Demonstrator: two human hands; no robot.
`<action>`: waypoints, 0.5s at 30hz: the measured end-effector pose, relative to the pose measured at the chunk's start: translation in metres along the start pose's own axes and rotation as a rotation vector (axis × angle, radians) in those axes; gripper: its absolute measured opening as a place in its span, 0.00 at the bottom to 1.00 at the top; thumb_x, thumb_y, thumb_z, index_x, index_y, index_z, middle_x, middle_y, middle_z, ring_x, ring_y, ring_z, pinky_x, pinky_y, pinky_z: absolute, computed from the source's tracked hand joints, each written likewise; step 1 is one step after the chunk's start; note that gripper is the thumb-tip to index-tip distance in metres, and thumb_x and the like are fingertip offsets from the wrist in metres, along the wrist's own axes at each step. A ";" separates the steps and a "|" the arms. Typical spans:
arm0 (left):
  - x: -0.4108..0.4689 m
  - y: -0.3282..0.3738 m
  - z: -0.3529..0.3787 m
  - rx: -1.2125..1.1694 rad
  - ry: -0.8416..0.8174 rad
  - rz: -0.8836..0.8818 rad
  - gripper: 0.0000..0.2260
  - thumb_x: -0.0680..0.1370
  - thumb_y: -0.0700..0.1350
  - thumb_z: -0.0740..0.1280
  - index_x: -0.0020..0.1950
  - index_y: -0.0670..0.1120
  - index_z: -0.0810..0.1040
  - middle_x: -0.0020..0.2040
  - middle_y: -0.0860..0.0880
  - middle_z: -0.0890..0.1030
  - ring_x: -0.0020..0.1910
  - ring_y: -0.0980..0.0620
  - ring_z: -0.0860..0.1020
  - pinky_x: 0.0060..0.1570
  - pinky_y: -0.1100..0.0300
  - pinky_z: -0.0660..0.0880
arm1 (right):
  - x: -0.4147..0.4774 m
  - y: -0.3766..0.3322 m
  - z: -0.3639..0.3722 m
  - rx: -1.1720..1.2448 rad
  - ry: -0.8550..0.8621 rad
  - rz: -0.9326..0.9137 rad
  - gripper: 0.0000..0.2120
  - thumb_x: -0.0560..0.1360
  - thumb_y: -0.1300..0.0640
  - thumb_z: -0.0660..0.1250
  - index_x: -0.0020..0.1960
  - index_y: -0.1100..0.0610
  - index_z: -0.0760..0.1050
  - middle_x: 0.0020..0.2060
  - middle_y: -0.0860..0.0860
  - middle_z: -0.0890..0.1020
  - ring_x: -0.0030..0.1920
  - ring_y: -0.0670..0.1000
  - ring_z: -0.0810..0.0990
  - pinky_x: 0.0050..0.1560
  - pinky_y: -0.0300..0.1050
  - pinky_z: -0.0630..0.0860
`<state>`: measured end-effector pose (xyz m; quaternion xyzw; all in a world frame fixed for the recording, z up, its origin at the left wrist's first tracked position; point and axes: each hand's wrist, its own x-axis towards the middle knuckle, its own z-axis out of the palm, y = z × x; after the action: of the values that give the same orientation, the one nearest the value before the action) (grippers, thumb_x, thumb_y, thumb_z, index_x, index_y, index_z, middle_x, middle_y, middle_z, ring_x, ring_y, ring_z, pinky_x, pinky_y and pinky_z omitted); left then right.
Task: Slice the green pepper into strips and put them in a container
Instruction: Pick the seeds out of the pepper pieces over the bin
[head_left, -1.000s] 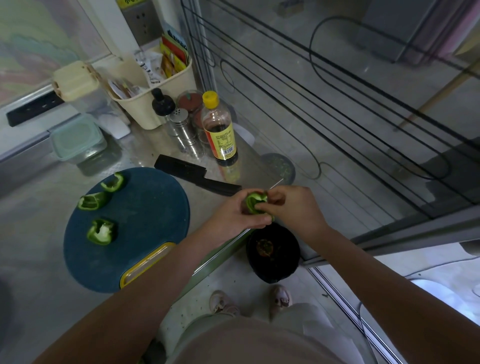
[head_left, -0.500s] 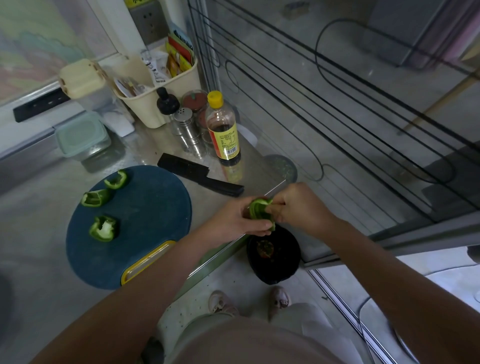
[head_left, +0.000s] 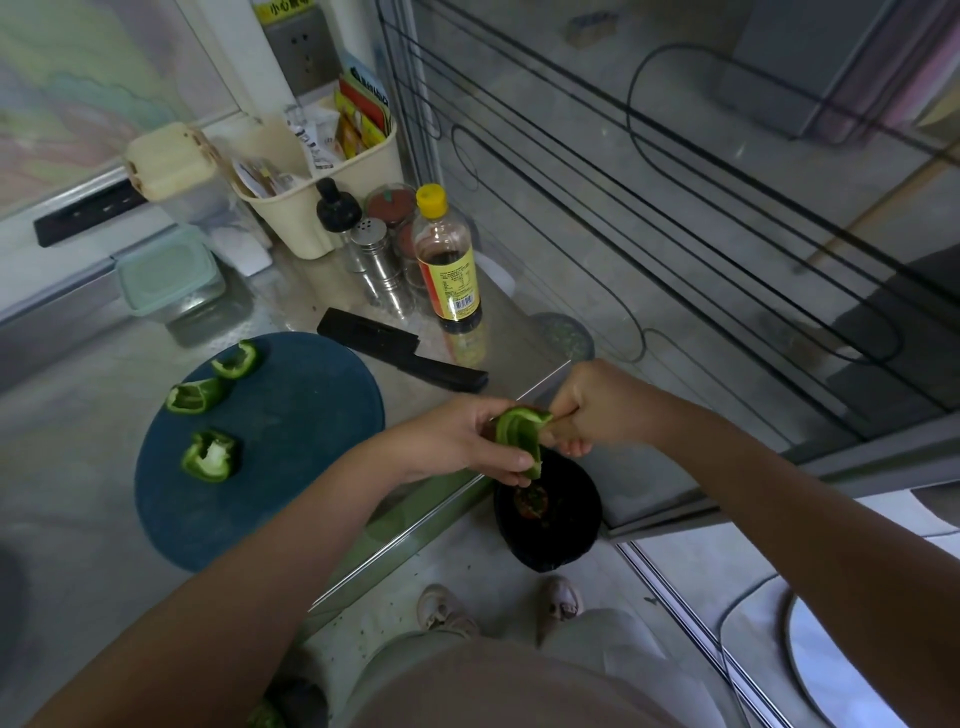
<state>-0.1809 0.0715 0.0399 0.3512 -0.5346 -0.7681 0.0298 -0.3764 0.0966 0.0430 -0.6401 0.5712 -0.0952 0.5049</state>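
While three cut pepper pieces (head_left: 210, 456) lie apart from one another on the round blue cutting board (head_left: 291, 415), well to the left of the fingers, a fourth is held in the air past the counter's edge. Far left of the fingers and behind the board stands a lidded container (head_left: 169, 270) with a pale green top. A black knife (head_left: 400, 348) lies on the counter just beyond the board, above and left of the fingers, with a yellow-capped bottle (head_left: 449, 260) behind it. The left hand (head_left: 457, 441) grips the held pepper piece (head_left: 517, 434), fingers curled over its upper edge and the thumb pressed near its lower tip. The right hand (head_left: 597, 400) meets the piece from the other side, fingers tightly curled and pinching at its upper right corner; what lies inside that curl is hidden. Directly below the fingers, on the floor, sits a black bin (head_left: 566, 525).
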 end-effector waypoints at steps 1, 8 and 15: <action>-0.002 0.002 0.000 -0.009 -0.016 -0.005 0.17 0.74 0.30 0.65 0.62 0.36 0.72 0.47 0.43 0.81 0.42 0.51 0.82 0.43 0.62 0.79 | -0.001 -0.001 -0.003 0.015 -0.035 -0.019 0.11 0.71 0.63 0.72 0.31 0.55 0.79 0.22 0.45 0.80 0.26 0.42 0.79 0.31 0.32 0.74; -0.016 0.021 -0.013 -0.115 -0.202 -0.053 0.18 0.73 0.38 0.68 0.62 0.40 0.72 0.49 0.43 0.83 0.45 0.50 0.82 0.44 0.63 0.79 | -0.014 -0.002 -0.018 0.409 -0.216 -0.101 0.05 0.68 0.61 0.69 0.37 0.57 0.84 0.27 0.50 0.81 0.28 0.45 0.78 0.32 0.34 0.75; -0.024 0.011 -0.014 -0.121 -0.124 -0.018 0.26 0.71 0.36 0.71 0.68 0.48 0.70 0.57 0.39 0.78 0.53 0.45 0.80 0.54 0.57 0.78 | -0.008 0.018 -0.006 0.061 0.068 0.063 0.05 0.65 0.59 0.78 0.32 0.55 0.83 0.27 0.53 0.82 0.27 0.45 0.77 0.32 0.36 0.73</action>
<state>-0.1582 0.0657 0.0584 0.3052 -0.4849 -0.8195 0.0110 -0.3943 0.1033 0.0361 -0.6024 0.6047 -0.1184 0.5073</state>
